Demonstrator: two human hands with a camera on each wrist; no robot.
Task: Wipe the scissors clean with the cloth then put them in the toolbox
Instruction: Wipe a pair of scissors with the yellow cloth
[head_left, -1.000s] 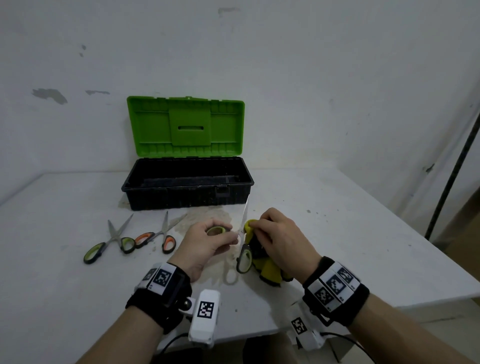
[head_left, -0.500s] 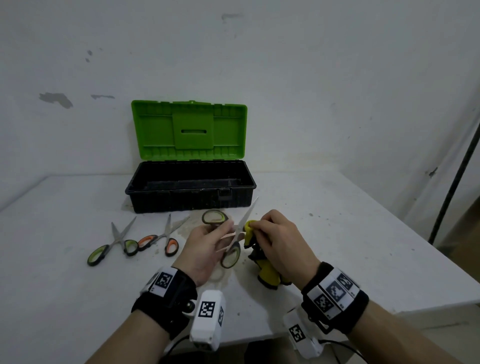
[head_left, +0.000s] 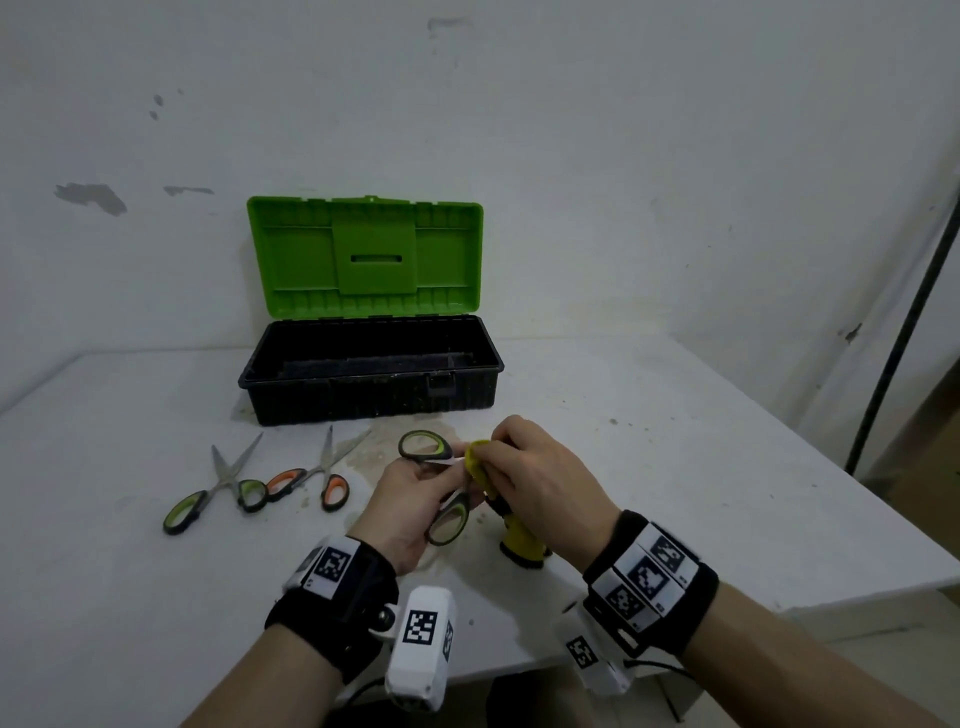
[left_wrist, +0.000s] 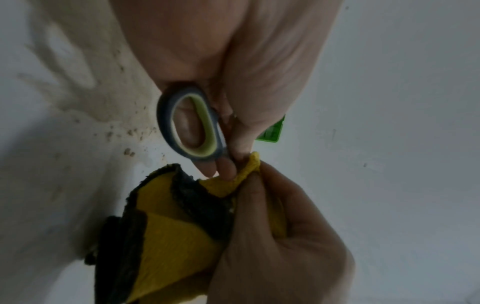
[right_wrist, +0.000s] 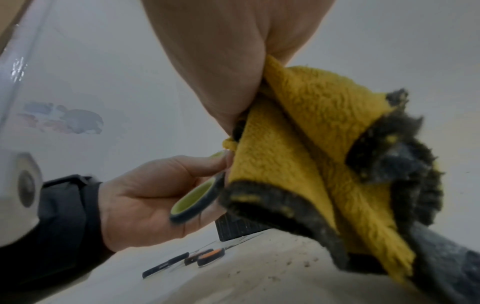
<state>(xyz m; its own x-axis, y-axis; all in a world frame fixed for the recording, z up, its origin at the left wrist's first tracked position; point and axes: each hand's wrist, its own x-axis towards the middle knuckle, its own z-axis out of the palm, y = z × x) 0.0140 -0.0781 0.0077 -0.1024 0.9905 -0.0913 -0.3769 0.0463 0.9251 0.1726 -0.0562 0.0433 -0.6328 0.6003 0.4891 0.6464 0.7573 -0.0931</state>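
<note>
Yellow fleece with a dark edge, that's the cloth (head_left: 485, 470), and my right hand (head_left: 540, 483) has it bunched up, fingers (left_wrist: 262, 197) curled tight around it. The tail of it hangs down toward the tabletop (head_left: 675, 467). My left hand (head_left: 415, 499) sits palm-in just beside the right one, fingers (left_wrist: 223, 166) pinched on the scissors (head_left: 441, 483) near the pivot, handles spread, one green-lined loop up top and one below. The blades are buried in the cloth, so I can't see them. Both hands are held above the tabletop, knuckles nearly touching.

The toolbox (head_left: 371, 374) is behind them, against the wall, green lid (head_left: 363, 257) standing open. Its black tray looks bare from the head view, just some grime. Two more scissors lie left of my hands: a green pair (head_left: 218, 486) and an orange pair (head_left: 319, 470).
</note>
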